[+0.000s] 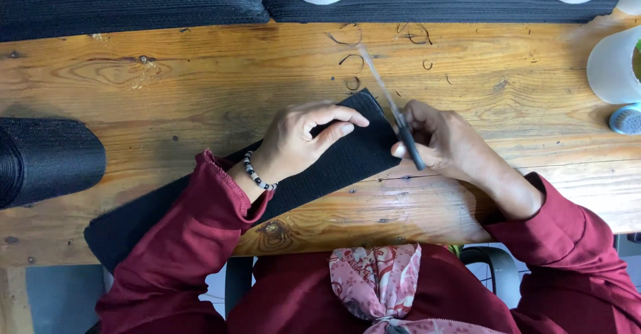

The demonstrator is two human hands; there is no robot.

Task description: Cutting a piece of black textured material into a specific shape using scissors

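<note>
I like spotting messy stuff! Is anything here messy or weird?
Yes: little black thread bits lie curled on the wooden table, beyond the black strip and scissors. Loose trimmings, nothing broken.

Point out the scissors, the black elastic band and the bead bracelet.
scissors (pixel 408 145): head view, on the dark handle.
black elastic band (pixel 347 160): head view, bare stretch between the hands.
bead bracelet (pixel 255 173): head view, beads on the left wrist.
</note>
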